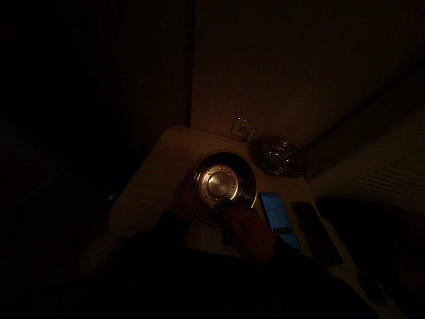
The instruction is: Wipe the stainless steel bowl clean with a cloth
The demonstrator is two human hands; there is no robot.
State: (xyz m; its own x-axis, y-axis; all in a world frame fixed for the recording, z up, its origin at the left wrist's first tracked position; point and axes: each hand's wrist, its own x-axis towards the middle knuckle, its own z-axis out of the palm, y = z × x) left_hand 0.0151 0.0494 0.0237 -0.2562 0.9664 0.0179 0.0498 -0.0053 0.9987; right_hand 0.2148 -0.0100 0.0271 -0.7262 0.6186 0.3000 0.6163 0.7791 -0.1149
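Observation:
A round, shiny steel bowl (220, 184) sits on a small wooden table, its inside facing up. My left hand (184, 195) is closed on the bowl's left rim; its fingers are mostly lost in the dark. Over the near right rim lies my right hand (247, 230), pressing a dark cloth (224, 204) against the inside of the bowl. More of the cloth hangs below the palm, outside the rim. Dim light hides the cloth's exact shape.
Compartmented steel plates (282, 157) are stacked at the table's (146, 190) back right. A lit phone (279, 219) lies right of my right hand, beside a dark oblong object (320, 235). A wall socket (247, 128) with something plugged in sits behind the bowl.

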